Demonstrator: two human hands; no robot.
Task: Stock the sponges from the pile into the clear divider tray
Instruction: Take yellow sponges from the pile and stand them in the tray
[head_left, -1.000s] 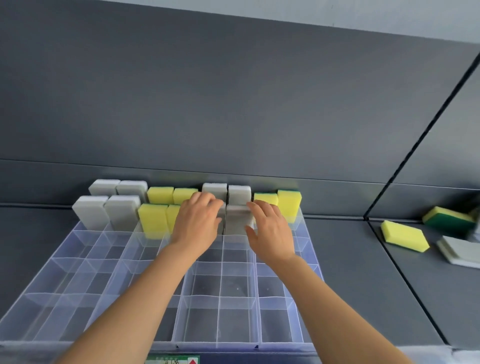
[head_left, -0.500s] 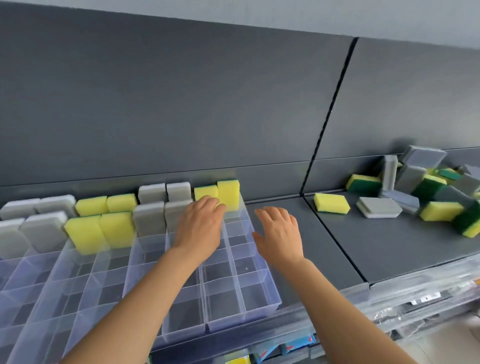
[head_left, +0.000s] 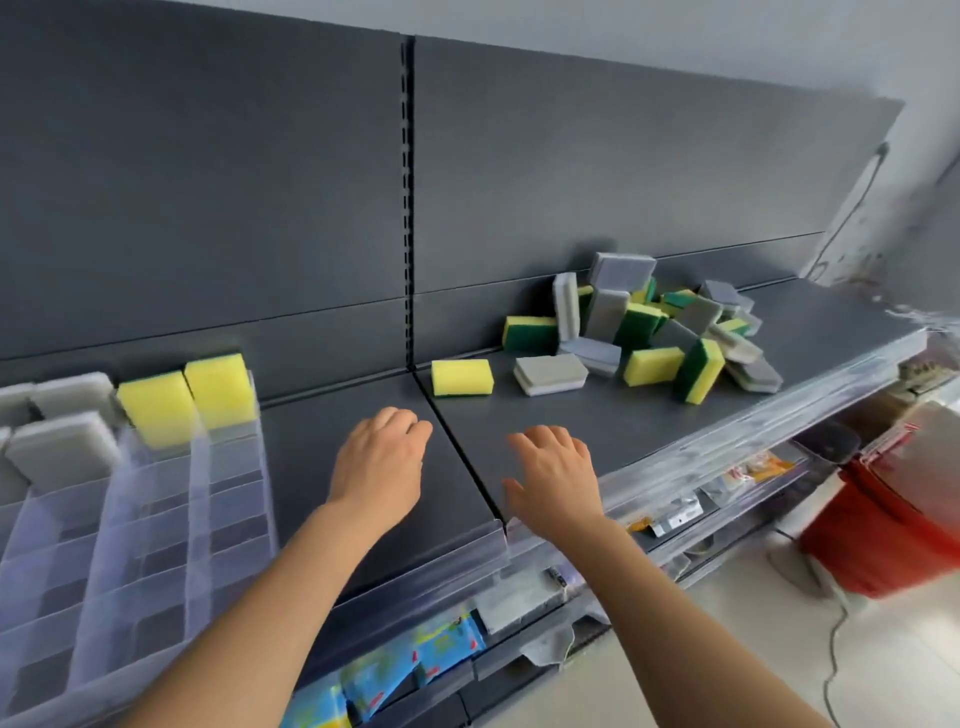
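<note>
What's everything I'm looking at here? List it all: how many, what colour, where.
tray: one, clear, left on the shelf
yellow tray sponges: two, yellow, upright at the tray's back
grey tray sponges: at least three, grey, left of those, cut off by the frame
pile: sponges too jumbled to count, grey and yellow-green, right, against the back panel
loose yellow sponge: one, flat, left of the pile
loose grey sponge: one, beside the pile
shelf: one, dark grey
red container: one, blurred, lower right
packets: several, some blue, below the shelf
left hand, right hand: two, empty, over the shelf
</note>
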